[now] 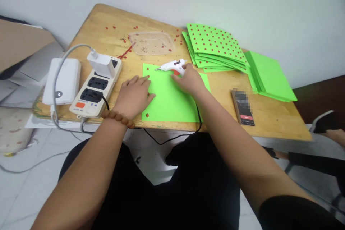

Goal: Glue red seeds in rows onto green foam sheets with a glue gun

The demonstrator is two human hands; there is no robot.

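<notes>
My right hand [188,79] is closed round the handle of a white hot glue gun [172,65] with an orange trigger. Its metal nozzle points left, above the upper part of a bright green sheet [172,104]. Small dark red pieces [147,115] sit in a column along the sheet's left edge. My left hand [136,95], a brown bead bracelet at its wrist, lies with fingers stretched out across that edge. Its index fingertip is at one red piece and the thumb is close to another. A black cord hangs below the sheet over the table's front edge.
Behind are a clear plastic tray [152,43] with scattered red bits, and green sheets covered in red dots [218,43]. Plain green sheets [272,75] and a phone [243,107] lie right. Left are a power strip [99,86] with charger and a white power bank [61,81].
</notes>
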